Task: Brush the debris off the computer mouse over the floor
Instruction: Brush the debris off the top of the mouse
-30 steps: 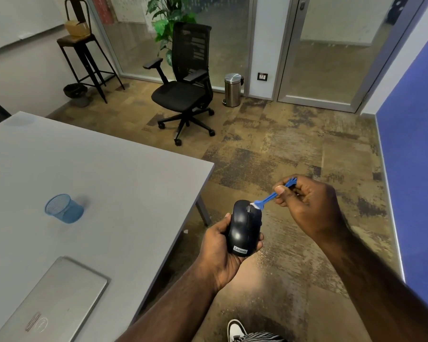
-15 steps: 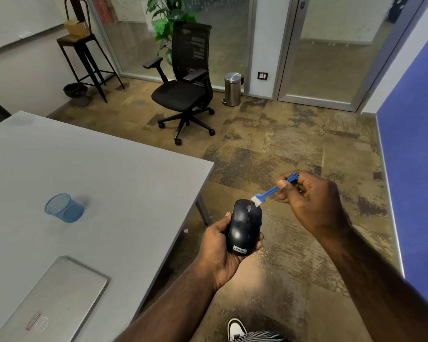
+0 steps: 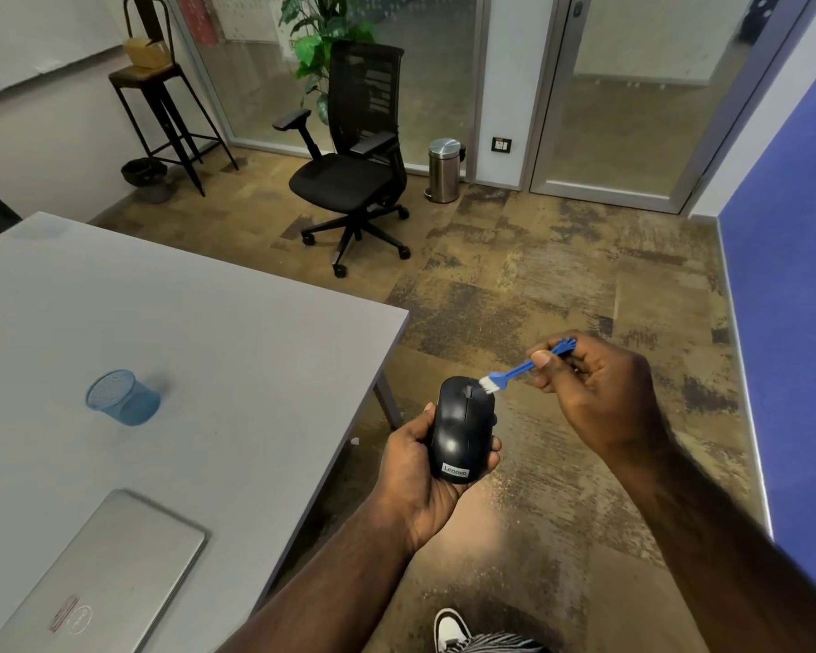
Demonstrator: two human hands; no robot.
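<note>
Mouse (image 3: pixel 462 428): black, held over the floor (image 3: pixel 561 294), just right of the desk (image 3: pixel 255 332) edge.
Left hand (image 3: pixel 420 468): grip wrapped around the mouse from below.
Right hand (image 3: pixel 594 388): grip pinching a blue brush (image 3: pixel 521 367).
Brush: white bristles touching the mouse's front right.

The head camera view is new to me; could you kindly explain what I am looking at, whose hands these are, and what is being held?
This picture comes from a camera worn on a person's head, looking forward and down. There is no machine, only two bare hands. The left hand holds a black mouse out over the floor, past the table edge. The right hand holds a small blue brush, its white bristles touching the front of the mouse. On the grey table lie a closed laptop and a blue mesh cup on its side.
</note>
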